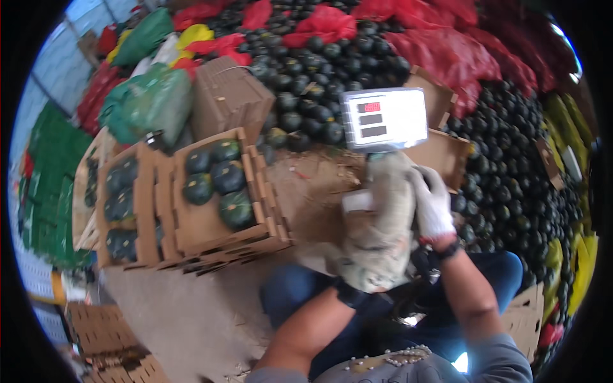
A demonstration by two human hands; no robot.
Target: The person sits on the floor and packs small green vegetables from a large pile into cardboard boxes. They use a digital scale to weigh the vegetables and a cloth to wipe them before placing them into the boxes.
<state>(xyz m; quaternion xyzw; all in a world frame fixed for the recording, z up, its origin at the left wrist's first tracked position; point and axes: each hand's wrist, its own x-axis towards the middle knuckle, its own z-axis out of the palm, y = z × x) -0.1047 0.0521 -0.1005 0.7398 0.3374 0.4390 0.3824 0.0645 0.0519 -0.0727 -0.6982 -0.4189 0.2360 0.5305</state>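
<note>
A blurred, pale patterned cloth (383,230) hangs in front of me, over my lap and below the display head of a digital scale (392,119). My right hand (433,201), in a white knit glove with a red cuff, has its fingers curled against the upper right side of this cloth. My left forearm, with a black band at the wrist, reaches up to the cloth's lower end. Beyond that band the cloth hides my left hand, so its fingers do not show. The scale's display has a lit red readout.
To the left, dark green squashes (227,177) sit in an open cardboard tray (198,234) atop a stack. Folded cardboard (230,95) stands behind. Squashes (507,201) heap behind and to the right, with red mesh sacks (445,52). Empty trays (436,158) lean behind the scale.
</note>
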